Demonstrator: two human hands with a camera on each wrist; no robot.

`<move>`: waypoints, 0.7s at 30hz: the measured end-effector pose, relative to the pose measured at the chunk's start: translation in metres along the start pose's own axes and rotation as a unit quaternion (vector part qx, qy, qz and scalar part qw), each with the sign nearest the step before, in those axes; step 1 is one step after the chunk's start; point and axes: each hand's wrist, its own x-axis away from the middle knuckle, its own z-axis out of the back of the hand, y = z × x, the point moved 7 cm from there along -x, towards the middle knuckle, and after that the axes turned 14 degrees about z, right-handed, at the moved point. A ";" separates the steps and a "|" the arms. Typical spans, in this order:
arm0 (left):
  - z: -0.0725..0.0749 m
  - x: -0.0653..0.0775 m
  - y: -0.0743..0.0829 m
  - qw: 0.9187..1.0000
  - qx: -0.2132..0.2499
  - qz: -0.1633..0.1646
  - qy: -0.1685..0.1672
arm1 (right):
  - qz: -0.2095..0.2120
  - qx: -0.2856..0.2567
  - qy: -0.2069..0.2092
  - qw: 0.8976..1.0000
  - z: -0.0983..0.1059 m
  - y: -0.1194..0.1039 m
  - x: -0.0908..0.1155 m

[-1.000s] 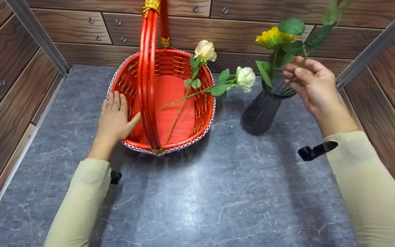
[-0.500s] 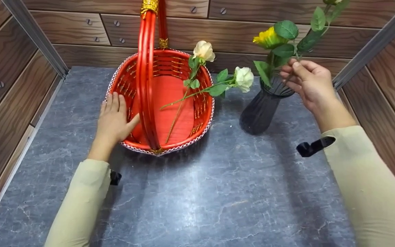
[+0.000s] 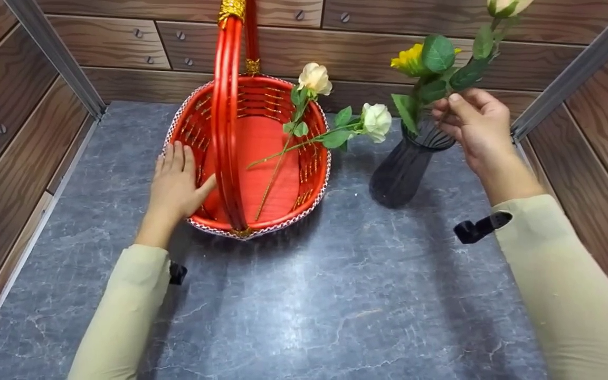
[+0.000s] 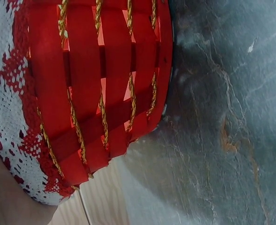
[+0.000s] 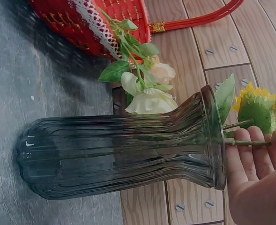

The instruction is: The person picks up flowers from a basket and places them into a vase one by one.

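The right hand (image 3: 481,124) pinches a green stem (image 5: 255,143) between thumb and fingers, just above the mouth of the dark glass vase (image 3: 399,174); a yellow flower (image 3: 407,59) stands in that vase. The left hand (image 3: 174,182) lies fingers straight, thumb spread, on the left rim of the red basket (image 3: 296,224). A cream rose (image 3: 314,79) and a white rose (image 3: 377,122) jut past its right edge. Grey tabletop (image 3: 304,295) fills the gap before the vase and stretches broadly in front.
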 end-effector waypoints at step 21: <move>0.000 0.001 0.001 1.000 -0.002 0.000 -0.003 | -0.065 0.168 -0.102 0.978 0.000 -0.003 -0.004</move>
